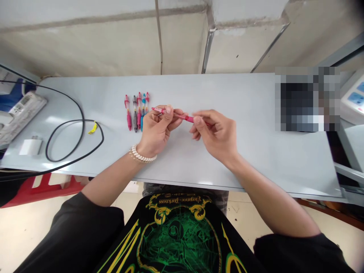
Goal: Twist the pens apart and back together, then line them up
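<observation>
Currently, pen: pink pen (182, 115) held level above grey table (241, 151), spanning both hands.
left hand (157, 129): fingers pinch clip end, steadying it.
right hand (216, 134): fingertips grip tip end.
spares: row of pens (137, 110) lies just left.

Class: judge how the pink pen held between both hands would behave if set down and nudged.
The pink pen looks thin and rigid, probably light. Its round barrel may roll, though a clip could stop it. Left hand and right hand pinch it easily.
</observation>
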Demonstrator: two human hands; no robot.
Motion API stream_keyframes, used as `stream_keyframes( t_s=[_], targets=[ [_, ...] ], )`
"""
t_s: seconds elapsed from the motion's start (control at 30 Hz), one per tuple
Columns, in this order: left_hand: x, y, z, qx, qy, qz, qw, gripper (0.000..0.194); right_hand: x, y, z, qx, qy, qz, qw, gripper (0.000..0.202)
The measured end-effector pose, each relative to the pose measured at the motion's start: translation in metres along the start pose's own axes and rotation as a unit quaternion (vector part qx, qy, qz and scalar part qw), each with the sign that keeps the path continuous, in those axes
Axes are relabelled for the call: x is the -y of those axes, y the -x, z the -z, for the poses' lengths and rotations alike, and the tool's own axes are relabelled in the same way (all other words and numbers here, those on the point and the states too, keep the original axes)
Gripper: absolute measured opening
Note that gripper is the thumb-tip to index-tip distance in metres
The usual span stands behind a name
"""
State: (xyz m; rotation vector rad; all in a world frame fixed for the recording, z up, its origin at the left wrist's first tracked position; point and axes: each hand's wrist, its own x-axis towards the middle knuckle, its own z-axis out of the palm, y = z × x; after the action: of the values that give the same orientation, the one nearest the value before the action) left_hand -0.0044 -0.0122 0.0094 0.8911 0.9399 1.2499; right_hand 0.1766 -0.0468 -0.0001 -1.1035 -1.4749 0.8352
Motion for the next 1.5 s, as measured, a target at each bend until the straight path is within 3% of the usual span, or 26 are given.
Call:
stream_keyframes(
  t_s=[0.13,0.23,0.37,0.5,0.63,0.77,0.83,0.9,1.0,1.17,1.33,1.5],
  targets=[
    [0.001,0.0,-0.002,-0.008,0.008,0.001,1.0,0.034,0.002,-0.001,0.002,-0.012,-0.021,0.035,0.999,0.016],
    [0.001,-0.001,0.0,-0.011,0.011,0.01,1.0,0.031,0.003,-0.002,0.003,-0.016,-0.031,-0.008,0.999,0.019],
    [0.0,-0.002,0.001,-0.007,0.014,0.022,1.0,0.028,0.004,-0.002,0.003,-0.023,0.005,0.025,0.999,0.016],
    [0.0,-0.001,0.0,0.001,0.022,0.026,0.999,0.027,0.005,-0.002,0.004,-0.014,-0.002,0.001,1.0,0.019],
    [-0.002,-0.001,-0.001,-0.011,0.021,0.031,0.999,0.028,0.003,-0.002,0.006,-0.021,0.042,0.073,0.996,0.008],
    [-0.003,0.002,-0.004,0.001,0.015,0.046,0.999,0.029,-0.003,0.0,0.002,-0.017,0.054,0.088,0.994,0.041],
    [-0.002,0.003,-0.005,0.008,0.009,0.054,0.998,0.03,-0.006,0.001,-0.001,-0.007,0.081,0.106,0.991,0.032],
    [-0.001,0.001,-0.004,-0.003,0.009,0.056,0.998,0.029,-0.007,0.001,-0.001,0.004,0.121,0.141,0.983,0.022],
    [-0.002,-0.007,0.003,-0.048,0.038,0.053,0.997,0.025,-0.002,-0.001,0.004,-0.003,0.148,0.17,0.974,0.023],
    [-0.007,-0.022,0.019,-0.089,0.11,0.07,0.987,0.023,0.017,-0.004,0.016,-0.06,0.09,0.098,0.989,0.019],
    [-0.008,-0.019,0.016,-0.067,0.124,0.102,0.985,0.023,0.021,-0.001,0.012,-0.049,0.053,0.12,0.99,0.015],
    [-0.005,-0.011,0.006,-0.03,0.103,0.108,0.988,0.03,0.01,0.001,0.003,-0.017,0.093,0.172,0.981,0.018]
  ],
)
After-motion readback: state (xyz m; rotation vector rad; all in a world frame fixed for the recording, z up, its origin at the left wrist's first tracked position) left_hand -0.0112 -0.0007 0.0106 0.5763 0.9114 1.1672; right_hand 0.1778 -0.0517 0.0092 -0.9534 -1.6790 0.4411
